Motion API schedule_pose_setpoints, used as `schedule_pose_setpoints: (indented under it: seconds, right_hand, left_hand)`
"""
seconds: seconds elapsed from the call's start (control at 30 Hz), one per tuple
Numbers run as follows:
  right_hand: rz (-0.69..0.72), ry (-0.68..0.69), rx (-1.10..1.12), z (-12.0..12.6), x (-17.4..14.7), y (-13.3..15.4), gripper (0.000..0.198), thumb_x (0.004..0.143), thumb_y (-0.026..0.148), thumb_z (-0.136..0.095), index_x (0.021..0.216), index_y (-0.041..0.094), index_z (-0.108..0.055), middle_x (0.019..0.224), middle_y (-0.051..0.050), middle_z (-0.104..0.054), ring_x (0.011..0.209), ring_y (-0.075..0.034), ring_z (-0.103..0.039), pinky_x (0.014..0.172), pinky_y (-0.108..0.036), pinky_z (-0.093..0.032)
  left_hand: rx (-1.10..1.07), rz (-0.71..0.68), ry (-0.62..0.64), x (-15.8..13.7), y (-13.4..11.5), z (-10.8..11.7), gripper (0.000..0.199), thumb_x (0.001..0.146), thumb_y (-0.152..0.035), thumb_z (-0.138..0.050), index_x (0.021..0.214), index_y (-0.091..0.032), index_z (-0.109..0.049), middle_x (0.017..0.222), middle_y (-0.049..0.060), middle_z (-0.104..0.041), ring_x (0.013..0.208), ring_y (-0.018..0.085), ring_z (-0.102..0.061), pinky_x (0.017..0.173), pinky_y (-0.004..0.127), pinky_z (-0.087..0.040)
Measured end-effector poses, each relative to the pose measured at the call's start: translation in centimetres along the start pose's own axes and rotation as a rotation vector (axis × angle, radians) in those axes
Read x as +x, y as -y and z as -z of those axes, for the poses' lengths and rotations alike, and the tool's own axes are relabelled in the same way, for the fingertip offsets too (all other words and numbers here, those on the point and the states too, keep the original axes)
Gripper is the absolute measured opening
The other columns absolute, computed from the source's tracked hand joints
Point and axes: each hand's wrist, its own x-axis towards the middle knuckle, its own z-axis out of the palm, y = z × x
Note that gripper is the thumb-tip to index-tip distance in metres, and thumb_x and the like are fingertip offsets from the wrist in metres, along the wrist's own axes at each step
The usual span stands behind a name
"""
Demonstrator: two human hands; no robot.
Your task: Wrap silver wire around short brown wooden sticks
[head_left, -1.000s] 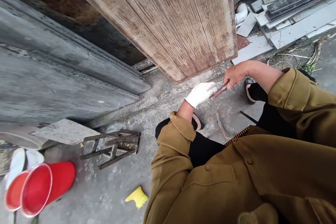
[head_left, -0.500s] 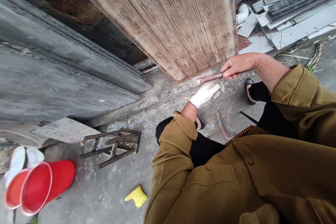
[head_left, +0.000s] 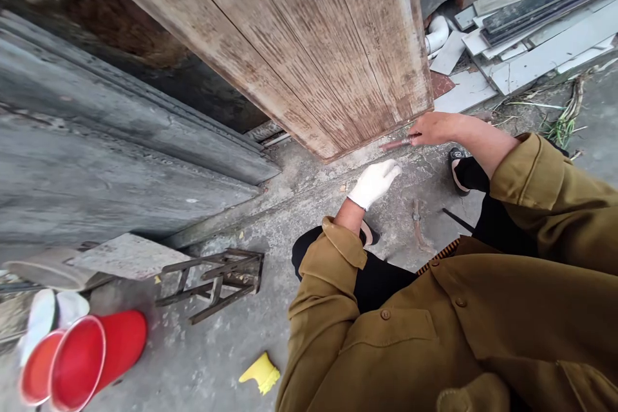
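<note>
My bare right hand (head_left: 433,127) grips one end of a reddish-brown stick (head_left: 394,144) with wire wound around it near my fingers. The stick's free end points left, close to the lower edge of a weathered plank door (head_left: 347,58). My left hand (head_left: 374,184), in a white glove, hovers below the stick and apart from it. Its fingers are curled together, and whatever they may hold is hidden. Between my feet a second brown stick (head_left: 419,232) with a metal band lies on the concrete, beside a thin dark bar (head_left: 458,220).
Stacked boards and tiles (head_left: 535,45) lie at the upper right, near a white pipe (head_left: 437,33). To the left stand a small wooden stool frame (head_left: 217,280) and red buckets (head_left: 118,341). A yellow piece (head_left: 261,373) lies on the ground.
My right hand has turned knuckles-up and shifted the stick slightly right. My left hand has drawn down from the stick, its fingers more curled. The view has shifted slightly.
</note>
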Motion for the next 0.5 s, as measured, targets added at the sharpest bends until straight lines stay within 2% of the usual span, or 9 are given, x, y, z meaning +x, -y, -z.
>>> schedule_pose_setpoints:
  seconds: [0.1, 0.17, 0.23, 0.3, 0.4, 0.5]
  right_hand:
    - [0.061, 0.333, 0.022, -0.4, 0.1, 0.6, 0.020, 0.089, 0.030, -0.061, 0.093, 0.016, -0.073, 0.076, -0.005, -0.065, 0.071, -0.016, -0.056, 0.067, -0.029, -0.038]
    - [0.181, 0.556, 0.184, -0.1, -0.4, 0.9, 0.022, 0.087, 0.036, -0.064, 0.093, 0.016, -0.072, 0.069, 0.000, -0.060, 0.063, -0.013, -0.052, 0.063, -0.027, -0.038]
    - [0.306, 0.602, 0.367, 0.7, -1.1, 0.9, 0.034, 0.085, 0.049, -0.066, 0.097, 0.018, -0.071, 0.071, 0.001, -0.060, 0.063, -0.011, -0.051, 0.063, -0.025, -0.038]
    - [0.372, 0.469, 0.507, 1.7, -2.0, 0.6, 0.046, 0.083, 0.062, -0.064, 0.099, 0.018, -0.069, 0.076, 0.000, -0.061, 0.066, -0.011, -0.051, 0.064, -0.025, -0.038]
    - [0.323, 0.104, 0.667, 2.8, -2.8, 0.0, 0.056, 0.087, 0.070, -0.054, 0.103, 0.018, -0.066, 0.080, -0.003, -0.061, 0.068, -0.012, -0.049, 0.065, -0.027, -0.038]
    - [0.196, -0.142, 0.687, 3.0, -2.7, -0.2, 0.054, 0.093, 0.066, -0.044, 0.106, 0.018, -0.065, 0.079, -0.005, -0.060, 0.071, -0.015, -0.049, 0.067, -0.030, -0.037]
  left_hand:
    - [0.101, -0.051, 0.065, 0.1, -0.6, 2.0, 0.031, 0.100, -0.038, -0.044, 0.097, -0.019, -0.069, 0.091, 0.006, -0.070, 0.088, 0.020, -0.064, 0.083, 0.030, -0.047]
    - [-0.019, -0.095, 0.063, 0.3, -0.7, 2.8, 0.030, 0.098, -0.037, -0.047, 0.098, -0.018, -0.070, 0.093, 0.005, -0.071, 0.090, 0.020, -0.064, 0.085, 0.030, -0.047]
    - [-0.249, -0.125, 0.027, 0.6, -0.7, 3.0, 0.032, 0.096, -0.042, -0.051, 0.099, -0.017, -0.069, 0.095, 0.005, -0.071, 0.088, 0.018, -0.064, 0.084, 0.030, -0.049]
    - [-0.509, -0.116, -0.039, 1.1, -0.4, 2.8, 0.039, 0.094, -0.051, -0.053, 0.100, -0.015, -0.068, 0.091, 0.006, -0.070, 0.077, 0.015, -0.062, 0.074, 0.028, -0.050]
    - [-0.780, -0.065, -0.084, 1.6, -0.1, 2.2, 0.047, 0.094, -0.059, -0.049, 0.095, -0.014, -0.064, 0.074, 0.003, -0.062, 0.057, 0.010, -0.050, 0.058, 0.024, -0.044]
    - [-0.740, -0.040, -0.072, 1.4, -0.3, 2.3, 0.046, 0.099, -0.056, -0.044, 0.093, -0.015, -0.064, 0.066, 0.000, -0.056, 0.055, 0.010, -0.048, 0.056, 0.023, -0.042]
